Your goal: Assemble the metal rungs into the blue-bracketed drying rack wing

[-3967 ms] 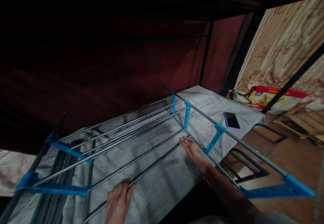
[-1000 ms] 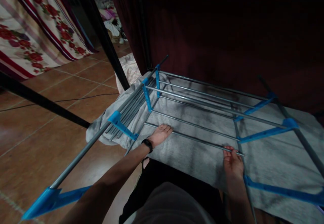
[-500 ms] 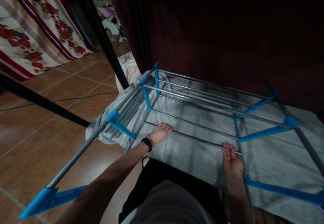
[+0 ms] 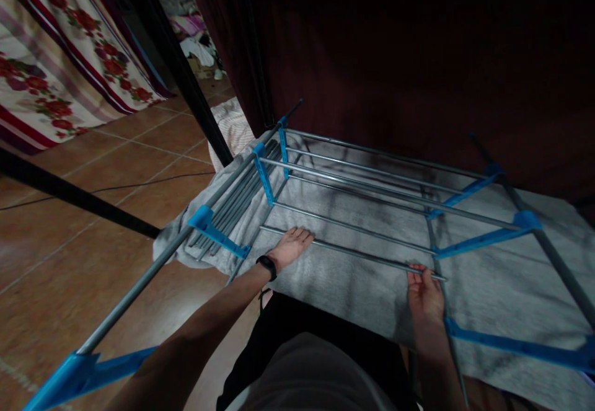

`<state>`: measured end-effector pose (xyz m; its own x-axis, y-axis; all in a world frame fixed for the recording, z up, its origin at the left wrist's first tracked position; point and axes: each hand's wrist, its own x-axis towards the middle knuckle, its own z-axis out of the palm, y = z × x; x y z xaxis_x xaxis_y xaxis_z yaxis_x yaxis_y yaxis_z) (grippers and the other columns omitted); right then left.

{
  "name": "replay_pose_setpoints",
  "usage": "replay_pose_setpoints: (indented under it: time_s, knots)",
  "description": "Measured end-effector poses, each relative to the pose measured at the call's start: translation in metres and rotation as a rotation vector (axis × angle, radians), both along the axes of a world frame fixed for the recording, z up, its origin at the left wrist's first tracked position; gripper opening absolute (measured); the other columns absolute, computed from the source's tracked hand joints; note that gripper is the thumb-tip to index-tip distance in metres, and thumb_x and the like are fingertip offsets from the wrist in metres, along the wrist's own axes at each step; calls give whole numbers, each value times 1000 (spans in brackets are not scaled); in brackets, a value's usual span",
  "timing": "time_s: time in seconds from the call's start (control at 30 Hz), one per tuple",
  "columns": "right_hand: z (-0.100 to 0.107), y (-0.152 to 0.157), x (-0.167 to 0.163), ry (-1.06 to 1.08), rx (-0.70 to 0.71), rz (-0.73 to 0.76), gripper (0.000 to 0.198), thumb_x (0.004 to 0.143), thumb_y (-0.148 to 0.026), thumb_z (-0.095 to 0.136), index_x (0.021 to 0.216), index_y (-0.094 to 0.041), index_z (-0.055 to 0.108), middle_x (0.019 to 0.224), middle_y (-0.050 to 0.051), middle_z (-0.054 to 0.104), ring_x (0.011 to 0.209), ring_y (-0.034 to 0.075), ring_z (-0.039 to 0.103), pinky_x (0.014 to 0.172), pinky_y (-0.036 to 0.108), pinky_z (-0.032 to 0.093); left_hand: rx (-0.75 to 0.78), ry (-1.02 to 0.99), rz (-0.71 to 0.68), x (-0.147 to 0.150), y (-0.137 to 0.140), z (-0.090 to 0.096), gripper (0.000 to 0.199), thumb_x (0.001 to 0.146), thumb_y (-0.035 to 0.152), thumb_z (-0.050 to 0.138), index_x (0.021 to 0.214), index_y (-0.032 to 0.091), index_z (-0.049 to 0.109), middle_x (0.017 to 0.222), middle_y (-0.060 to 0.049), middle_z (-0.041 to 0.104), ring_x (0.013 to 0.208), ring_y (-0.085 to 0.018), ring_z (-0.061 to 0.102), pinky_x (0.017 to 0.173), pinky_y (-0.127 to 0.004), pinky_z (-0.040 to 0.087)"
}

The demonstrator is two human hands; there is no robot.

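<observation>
A partly built rack of grey metal tubes [image 4: 390, 194] with blue plastic brackets [image 4: 488, 243] lies over a grey blanket. Across its near side runs a loose-looking metal tube [image 4: 357, 252]. My left hand [image 4: 292, 245], with a black band on the wrist, is closed over this tube near its left end. Palm up, my right hand [image 4: 425, 290] grips the same tube close to its right end, thumb and fingers around it. The tube's right tip lies by a side tube of the frame; whether they touch I cannot tell.
Several loose grey tubes [image 4: 237, 203] lie on the blanket [image 4: 353, 299] at the left. Black poles [image 4: 186, 70] and a dark red curtain [image 4: 395, 76] stand around the bed. A cable [image 4: 116, 185] crosses the tiled floor [image 4: 116, 237], and a floral curtain [image 4: 69, 57] hangs at the far left.
The view has shifted slightly, so the rack sits a little farther left. Both hands keep their hold on the tube; my right thumb and fingers have closed more around its end.
</observation>
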<state>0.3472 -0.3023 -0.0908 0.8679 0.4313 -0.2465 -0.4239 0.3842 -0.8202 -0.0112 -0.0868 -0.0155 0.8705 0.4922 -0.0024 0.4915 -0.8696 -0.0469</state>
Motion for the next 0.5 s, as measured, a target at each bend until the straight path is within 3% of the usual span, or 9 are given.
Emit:
replay_pose_setpoints:
  time_s: [0.37, 0.5]
  knots:
    - [-3, 0, 3, 28, 21, -15, 9, 79, -27, 77, 82, -23, 70, 87, 0, 72, 87, 16, 71, 103, 39, 57, 19, -3, -5, -3, 2, -3, 42, 101, 8, 43, 139, 23, 55, 124, -9, 64, 117, -23, 58, 106, -40, 45]
    - [-1, -1, 1, 81, 35, -24, 9, 76, -18, 70, 85, -22, 70, 95, 3, 74, 96, 17, 73, 102, 38, 59, -14, -48, 7, -4, 4, -8, 42, 100, 8, 46, 138, 22, 56, 123, -10, 64, 120, -23, 58, 108, -40, 44]
